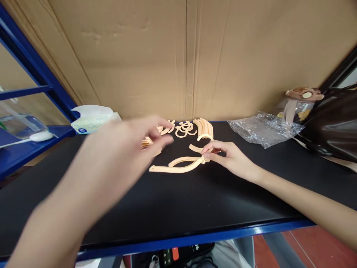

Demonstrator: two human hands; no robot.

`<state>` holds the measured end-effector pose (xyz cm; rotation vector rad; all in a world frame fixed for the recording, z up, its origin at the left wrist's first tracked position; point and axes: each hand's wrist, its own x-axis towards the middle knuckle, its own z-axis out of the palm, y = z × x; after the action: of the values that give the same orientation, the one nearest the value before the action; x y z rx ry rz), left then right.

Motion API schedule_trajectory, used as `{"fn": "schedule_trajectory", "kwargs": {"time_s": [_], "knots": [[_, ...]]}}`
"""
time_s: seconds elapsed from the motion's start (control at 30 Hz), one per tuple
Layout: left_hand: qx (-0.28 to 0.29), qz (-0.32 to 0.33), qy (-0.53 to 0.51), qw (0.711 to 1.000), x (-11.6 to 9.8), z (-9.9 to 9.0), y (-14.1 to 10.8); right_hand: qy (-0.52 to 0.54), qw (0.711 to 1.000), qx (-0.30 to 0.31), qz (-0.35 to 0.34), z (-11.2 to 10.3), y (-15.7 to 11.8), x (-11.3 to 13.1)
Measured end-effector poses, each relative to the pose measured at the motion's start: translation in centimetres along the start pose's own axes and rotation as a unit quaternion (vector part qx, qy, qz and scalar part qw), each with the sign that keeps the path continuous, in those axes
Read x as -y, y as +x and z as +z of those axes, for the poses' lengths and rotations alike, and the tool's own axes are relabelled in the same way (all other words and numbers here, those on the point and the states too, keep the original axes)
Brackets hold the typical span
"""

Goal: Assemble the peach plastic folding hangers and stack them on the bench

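Close to the camera, my left hand [119,156] is raised over the table, blurred, with thumb and index finger apart and nothing visible between them. My right hand [228,160] pinches the right end of a long, curved, pale wooden strip [175,169] with a hole near its left end. A second curved strip [182,160] lies behind it and meets it at the pinched end; whether they are joined I cannot tell. Just beyond my right fingers is another curved piece [195,149]. A stack of pale pieces [147,143] is partly hidden by my left hand.
Curved strips stand bundled [205,128] at the back, beside small hook-shaped pieces [185,128]. A tissue pack [92,117] sits back left. On the right are crumpled clear plastic [262,130], a bottle [299,104] and a dark bag [331,126]. The black tabletop [195,204] has a blue front edge.
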<state>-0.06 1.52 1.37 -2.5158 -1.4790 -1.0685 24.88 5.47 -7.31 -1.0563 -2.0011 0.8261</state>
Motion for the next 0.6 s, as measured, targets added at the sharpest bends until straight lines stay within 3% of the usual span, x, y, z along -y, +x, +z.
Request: {"fn": "schedule_trajectory", "kwargs": {"time_s": [0.07, 0.1, 0.2, 0.23, 0.33, 0.4, 0.47, 0.6], "knots": [[-0.02, -0.007, 0.083, 0.996, 1.3, -0.2, 3.9, 0.006, 1.0, 0.003, -0.006, 0.0, 0.0, -0.1], [-0.03, -0.004, 0.076, 0.997, 2.0, 0.3, 5.7, 0.009, 1.0, 0.006, -0.007, 0.1, -0.1, -0.1], [-0.134, 0.031, -0.086, 0.987, 3.3, 3.7, 8.7, 0.014, 1.0, 0.01, -0.005, 0.1, 0.0, -0.4], [-0.135, 0.048, -0.104, 0.984, 3.3, 5.1, 8.8, 0.016, 1.0, 0.009, -0.003, 0.0, 0.0, -0.5], [0.014, 0.051, -0.163, 0.985, 2.1, 8.8, 6.7, 0.024, 1.0, 0.001, -0.001, -0.2, 0.2, -0.7], [0.115, 0.021, -0.152, 0.981, 1.0, 9.9, 4.4, 0.023, 1.0, -0.004, -0.003, -0.3, 0.2, -0.7], [0.193, -0.024, -0.172, 0.966, 0.5, 10.1, 2.3, 0.023, 1.0, -0.006, -0.011, -0.4, 0.2, -0.5], [0.267, -0.077, -0.209, 0.938, 0.8, 8.9, 0.8, 0.031, 0.999, 0.006, -0.039, -0.3, -0.1, -0.1]]}}
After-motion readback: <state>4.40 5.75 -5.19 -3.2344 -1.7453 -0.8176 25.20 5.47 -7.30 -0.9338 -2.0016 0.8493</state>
